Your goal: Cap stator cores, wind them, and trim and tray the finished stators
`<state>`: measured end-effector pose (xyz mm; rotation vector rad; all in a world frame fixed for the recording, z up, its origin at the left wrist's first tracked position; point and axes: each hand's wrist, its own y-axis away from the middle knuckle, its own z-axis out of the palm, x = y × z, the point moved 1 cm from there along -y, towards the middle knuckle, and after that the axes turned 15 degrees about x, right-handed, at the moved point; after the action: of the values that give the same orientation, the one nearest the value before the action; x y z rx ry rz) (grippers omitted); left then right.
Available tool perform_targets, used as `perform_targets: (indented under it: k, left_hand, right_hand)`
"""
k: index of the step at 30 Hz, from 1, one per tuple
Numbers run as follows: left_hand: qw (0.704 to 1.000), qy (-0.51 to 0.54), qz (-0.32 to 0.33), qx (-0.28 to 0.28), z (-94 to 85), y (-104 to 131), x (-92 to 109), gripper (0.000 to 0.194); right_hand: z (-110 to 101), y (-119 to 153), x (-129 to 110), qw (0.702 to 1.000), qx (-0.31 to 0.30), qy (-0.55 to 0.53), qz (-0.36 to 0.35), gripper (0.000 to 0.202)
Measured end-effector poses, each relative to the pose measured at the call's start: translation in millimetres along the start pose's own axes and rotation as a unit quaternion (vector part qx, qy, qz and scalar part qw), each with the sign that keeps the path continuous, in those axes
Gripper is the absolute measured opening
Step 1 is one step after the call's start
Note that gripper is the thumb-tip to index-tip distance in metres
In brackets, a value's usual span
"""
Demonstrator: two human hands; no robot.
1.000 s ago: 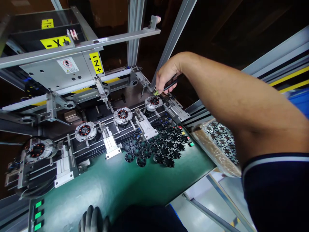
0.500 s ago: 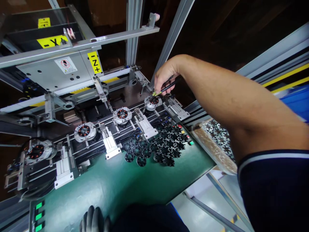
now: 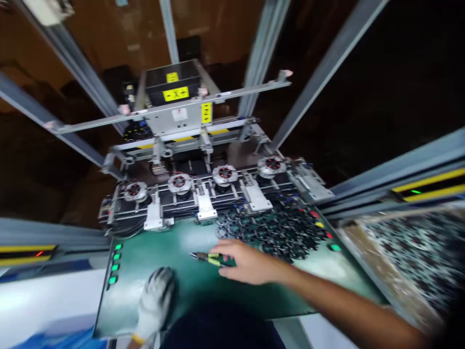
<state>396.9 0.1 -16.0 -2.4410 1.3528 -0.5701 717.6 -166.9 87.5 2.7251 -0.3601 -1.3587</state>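
Observation:
My bare right hand [image 3: 241,261] is closed around a pair of pliers [image 3: 209,258] with yellow-green and black handles, low over the green work surface [image 3: 189,286]. The pliers' tip points left. My left hand [image 3: 157,295], in a grey-white glove with a yellow cuff, rests near the front edge; its fingers are blurred and partly curled, and whether they hold anything is hidden. Behind the hands, a row of round fixtures holds wound parts, among them one at the right [image 3: 271,166] and one at the left [image 3: 135,190].
Many dark ring parts [image 3: 276,230] lie piled beyond my right hand. A plastic-lined box [image 3: 385,271] of metal rings stands at the right. Green buttons [image 3: 115,267] line the left edge. Metal posts and a crossbar [image 3: 247,91] frame the machine.
My right hand has come back from the rightmost fixture to the green surface, bringing the pliers. My left glove shows more fully, and the view has shifted and widened over the machine.

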Motion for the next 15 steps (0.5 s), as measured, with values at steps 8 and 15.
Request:
perform_targets:
  k: [8, 15]
  left_hand:
    - [0.97, -0.159, -0.181, -0.04, -105.8, -233.2, -79.7, 0.068]
    - [0.984, -0.103, -0.101, -0.105, -92.1, -306.7, -57.3, 0.046]
  right_hand:
    - [184.8, 25.4, 102.5, 0.898, 0.344, 0.227, -0.152, 0.038]
    - [190.5, 28.0, 105.1, 0.888, 0.354, 0.25, -0.157, 0.042]
